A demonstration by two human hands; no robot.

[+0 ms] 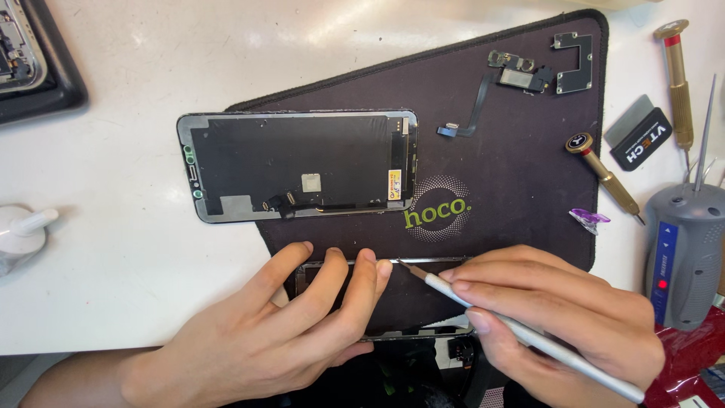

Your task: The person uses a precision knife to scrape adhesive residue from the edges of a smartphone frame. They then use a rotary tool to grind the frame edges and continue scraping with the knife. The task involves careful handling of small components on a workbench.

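My left hand (279, 332) lies flat on a dark phone screen panel (423, 302) at the near edge of a black work mat (513, 174), fingers spread and pressing it down. My right hand (559, 317) grips a slim silver hand tool (529, 336) like a pen; its fine tip touches the panel's top edge right by my left fingertips. Farther back, a second phone screen assembly (298, 166) lies face down, half on the mat, with its flex connectors showing.
On the mat lie a small flex cable with camera parts (498, 83), a metal shield bracket (574, 60) and a purple plastic bit (589, 219). Two brass screwdrivers (604, 174), a grey pry card (640, 136) and a grey tool stand (687, 257) sit at right. A black tray (34, 68) holds a phone frame at far left.
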